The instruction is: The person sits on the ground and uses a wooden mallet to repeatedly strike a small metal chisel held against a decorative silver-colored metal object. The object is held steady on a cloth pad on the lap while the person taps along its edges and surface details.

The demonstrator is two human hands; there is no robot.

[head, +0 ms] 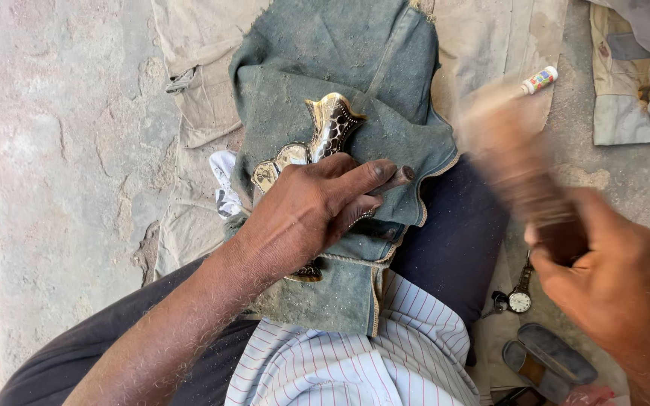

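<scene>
Striped shirt fabric (355,361) and dark trousers (453,233) fill the bottom of the view, with a dusty blue-grey cloth (317,98) spread over the lap. On that cloth lies an ornate metal piece (330,124), curved and patterned in brass and dark tones. Left hand (310,210) presses down on its lower part, fingers closed around a short dark punch-like tool (399,178) whose tip points right. Right hand (611,282) is clenched on the handle of a wooden mallet (513,162), blurred in motion and raised right of the cloth. A small watch (520,299) and a grey sandal (551,361) lie on the ground nearby.
</scene>
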